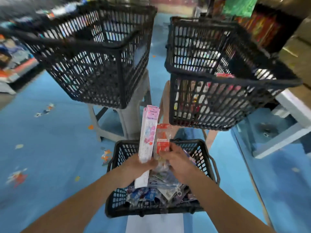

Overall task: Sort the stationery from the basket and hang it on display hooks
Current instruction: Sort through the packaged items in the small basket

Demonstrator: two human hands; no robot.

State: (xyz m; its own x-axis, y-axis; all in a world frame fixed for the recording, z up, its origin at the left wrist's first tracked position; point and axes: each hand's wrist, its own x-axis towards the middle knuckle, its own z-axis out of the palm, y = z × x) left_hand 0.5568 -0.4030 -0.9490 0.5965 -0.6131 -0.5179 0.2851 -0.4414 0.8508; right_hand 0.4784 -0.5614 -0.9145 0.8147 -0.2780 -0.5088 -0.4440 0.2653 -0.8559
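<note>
Above basket (148, 211), our left hand (143, 165) grips pink pack (149, 133) upright (likely keeping header end up). Right hand (178, 163), just beside, pinches orange packet (162, 140), probably gathering it for sorting. More stationery (156, 190) inside basket.

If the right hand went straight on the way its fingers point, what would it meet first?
The orange pack, just ahead of the right hand. Its fingers may already touch it, though blur hides the grip.
</note>
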